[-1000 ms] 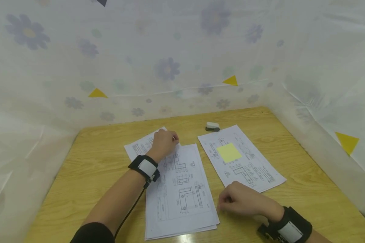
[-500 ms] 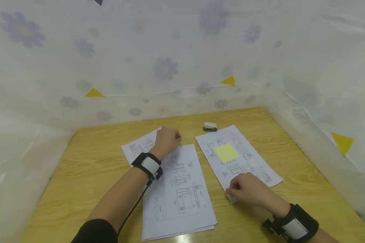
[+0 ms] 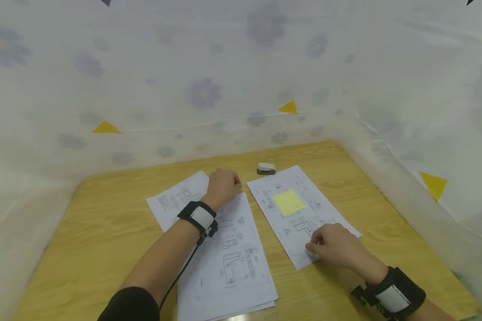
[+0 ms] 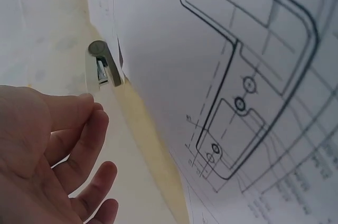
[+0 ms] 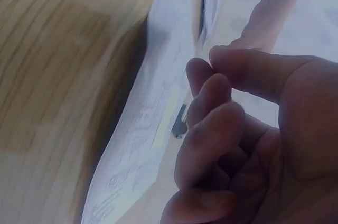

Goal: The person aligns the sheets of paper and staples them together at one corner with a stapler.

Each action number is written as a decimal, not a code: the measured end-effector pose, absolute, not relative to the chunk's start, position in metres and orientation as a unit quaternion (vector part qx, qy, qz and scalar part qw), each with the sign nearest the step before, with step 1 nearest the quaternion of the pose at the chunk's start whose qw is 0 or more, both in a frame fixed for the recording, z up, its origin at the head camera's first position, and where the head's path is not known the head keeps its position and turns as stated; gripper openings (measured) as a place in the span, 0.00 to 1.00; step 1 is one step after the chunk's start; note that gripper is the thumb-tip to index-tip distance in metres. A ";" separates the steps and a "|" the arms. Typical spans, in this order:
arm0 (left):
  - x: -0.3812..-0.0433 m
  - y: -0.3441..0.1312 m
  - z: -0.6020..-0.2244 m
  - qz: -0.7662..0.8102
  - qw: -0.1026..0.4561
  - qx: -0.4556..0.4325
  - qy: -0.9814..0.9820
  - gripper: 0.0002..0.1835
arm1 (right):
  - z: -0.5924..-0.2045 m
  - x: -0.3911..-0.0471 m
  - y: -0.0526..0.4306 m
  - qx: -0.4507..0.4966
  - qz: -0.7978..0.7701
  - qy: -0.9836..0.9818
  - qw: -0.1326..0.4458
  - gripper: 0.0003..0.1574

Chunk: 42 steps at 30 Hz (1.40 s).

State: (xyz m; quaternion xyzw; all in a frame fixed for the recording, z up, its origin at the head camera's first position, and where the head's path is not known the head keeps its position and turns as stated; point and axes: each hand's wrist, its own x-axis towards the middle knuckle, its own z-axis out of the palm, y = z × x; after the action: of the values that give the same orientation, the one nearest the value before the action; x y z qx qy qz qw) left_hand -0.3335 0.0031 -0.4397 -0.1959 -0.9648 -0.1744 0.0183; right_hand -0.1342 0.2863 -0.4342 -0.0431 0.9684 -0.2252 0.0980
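In the head view, my left hand (image 3: 224, 187) is above the top of the overlapping printed drawings (image 3: 243, 281). Its fingers bend loosely, the thumb meets the index finger, and the left wrist view shows nothing between them. My right hand (image 3: 337, 245) is over the lower edge of the right-hand drawing (image 3: 267, 207); the right wrist view shows its fingers loosely curled with nothing visible in them. A yellow sticky note (image 3: 288, 203) lies on that drawing. Behind it stands a small white and grey stapler (image 3: 266, 168), which the left wrist view also shows beyond my left hand.
Another drawing (image 3: 172, 196) sticks out at an angle from under the overlapping sheets. The wooden table (image 3: 96, 240) is enclosed by pale flowered sheeting (image 3: 201, 93) at the back and sides, with yellow triangles on it. A cable (image 3: 180, 274) runs along my left forearm.
My right hand has moved away from the left sheets, forward and right over the right-hand drawing. My left hand has shifted slightly right. The head view has turned right.
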 end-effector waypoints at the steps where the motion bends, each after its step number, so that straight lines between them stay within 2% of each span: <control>1: -0.333 0.005 -0.440 -0.173 0.016 -0.196 -0.965 0.08 | -0.434 -0.134 0.289 -0.037 -0.217 0.971 0.096 0.13; 11: -0.337 0.030 -0.450 -0.148 -0.004 -0.189 -0.971 0.11 | -0.428 -0.129 0.344 0.029 -0.159 0.983 0.093 0.12; 19: -0.335 0.040 -0.457 -0.154 -0.015 -0.171 -0.973 0.11 | -0.421 -0.127 0.392 0.087 -0.115 0.983 0.113 0.20; 29: -0.337 0.045 -0.458 -0.121 0.005 -0.151 -0.981 0.16 | -0.420 -0.127 0.397 0.086 -0.093 0.985 0.113 0.22; 36: -0.337 0.047 -0.458 -0.158 -0.009 -0.155 -0.975 0.12 | -0.422 -0.130 0.399 0.087 -0.084 0.986 0.116 0.19; 42: -0.337 0.049 -0.462 -0.148 -0.003 -0.159 -0.976 0.12 | -0.428 -0.130 0.398 0.099 -0.088 0.983 0.126 0.17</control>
State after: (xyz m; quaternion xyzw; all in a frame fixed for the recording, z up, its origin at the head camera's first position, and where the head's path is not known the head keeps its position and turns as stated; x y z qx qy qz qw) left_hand -0.3373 0.0488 -0.4621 -0.1587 -0.9761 -0.1483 -0.0032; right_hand -0.1301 0.3978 -0.4281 0.0991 0.9832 -0.0884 0.1255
